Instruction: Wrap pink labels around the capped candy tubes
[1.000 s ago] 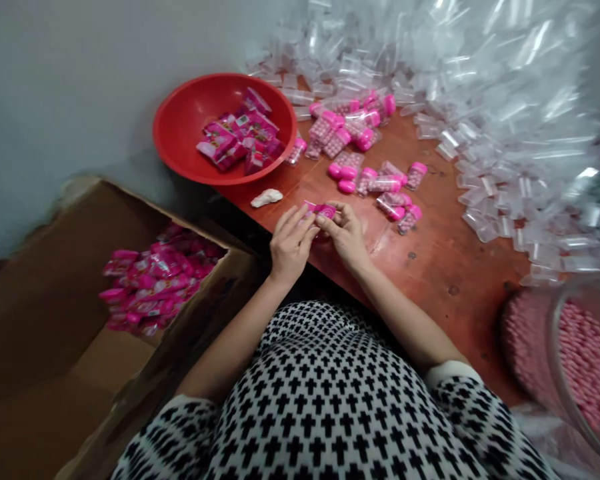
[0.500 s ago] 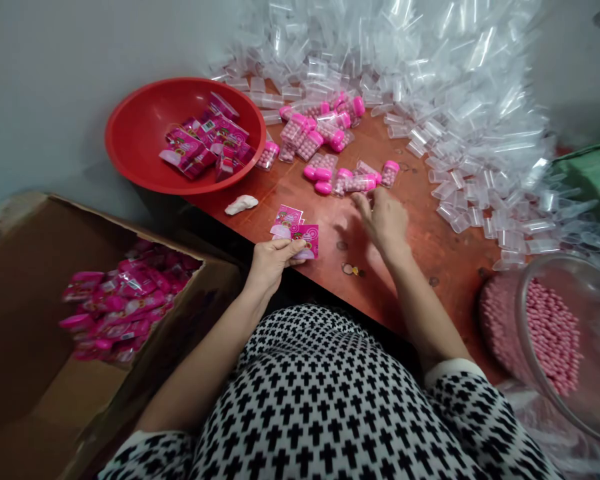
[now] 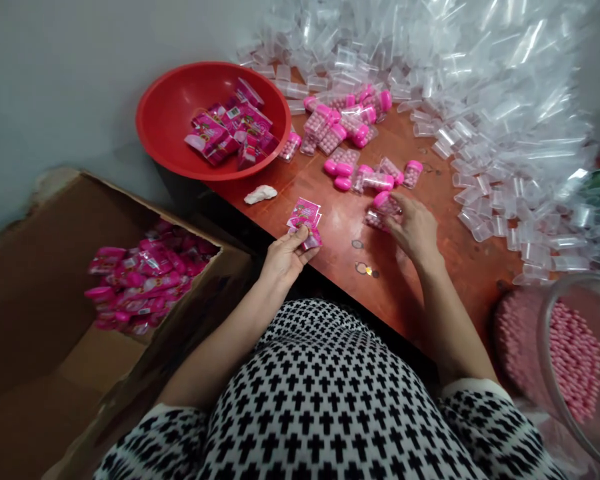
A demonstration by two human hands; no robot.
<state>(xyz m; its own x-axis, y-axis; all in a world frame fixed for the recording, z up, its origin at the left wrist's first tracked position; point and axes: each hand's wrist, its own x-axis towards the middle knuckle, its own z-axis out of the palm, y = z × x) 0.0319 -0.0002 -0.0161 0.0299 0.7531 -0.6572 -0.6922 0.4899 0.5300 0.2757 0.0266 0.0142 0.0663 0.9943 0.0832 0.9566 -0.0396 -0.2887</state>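
My left hand (image 3: 286,257), at the table's front edge, pinches a pink printed packet (image 3: 312,238) between thumb and fingers. Just behind it lie more pink printed packets (image 3: 304,211), partly overlapped by the held one. My right hand (image 3: 416,230) is closed around a small clear bottle (image 3: 375,217) with a pink cap and pink balls inside; the fingers cover part of it. Beyond that hand, several similar capped bottles (image 3: 377,181) lie on the table, and a larger heap of them (image 3: 330,127) is farther back.
A red bowl (image 3: 153,137) of pink packets stands at the back left. Below it, a cardboard box (image 3: 30,287) holds filled pink packs (image 3: 145,280). Clear empty tubes (image 3: 480,127) pile up at the back right. A clear tub (image 3: 545,333) of pink balls sits at the right.
My right hand has taken a capped bottle from the near group and drawn it toward me. The packet in my left hand has tilted and looks bent. The whole view has shifted slightly.
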